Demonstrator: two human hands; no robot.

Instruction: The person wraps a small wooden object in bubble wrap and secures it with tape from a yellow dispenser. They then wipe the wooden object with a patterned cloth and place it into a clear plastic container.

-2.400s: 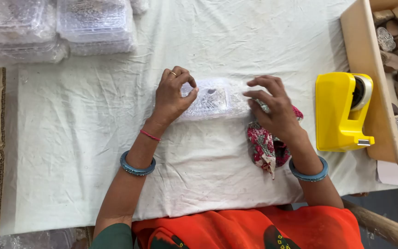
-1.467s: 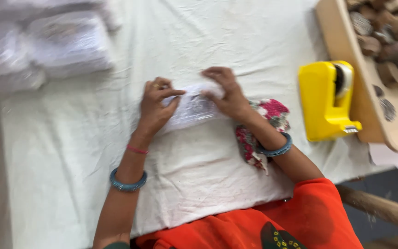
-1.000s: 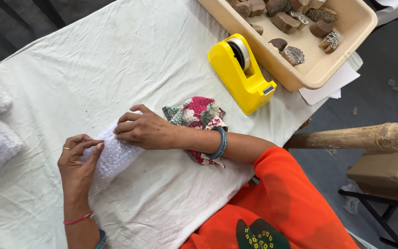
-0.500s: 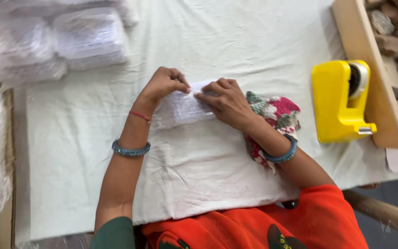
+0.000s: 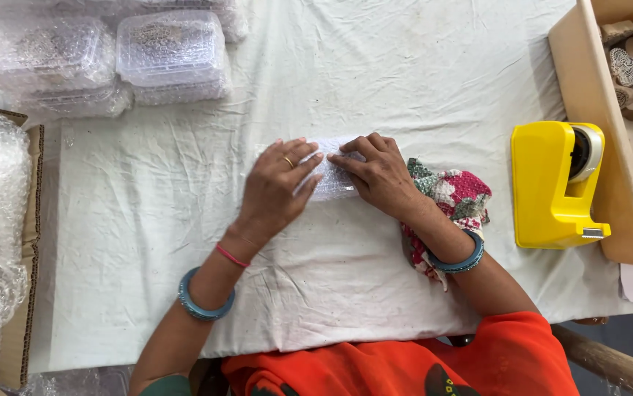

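Two hands press flat on one small bubble-wrapped parcel [image 5: 331, 176] at mid-table on the white cloth [image 5: 148, 242]. Left hand [image 5: 276, 187] lies open-palmed over its left end, fingers spread narrow; right hand [image 5: 379, 176] pins the right end, fingertips meeting the left's. Neither grips. Judgement: hold the wrap taut, keep the seam beneath the fingertips, smooth it outward so no flap lifts. Yellow tape dispenser [image 5: 555, 183] stands near, right. Patterned rag [image 5: 452, 202] under right wrist. Wrapped parcels [image 5: 173, 55] stacked far left.
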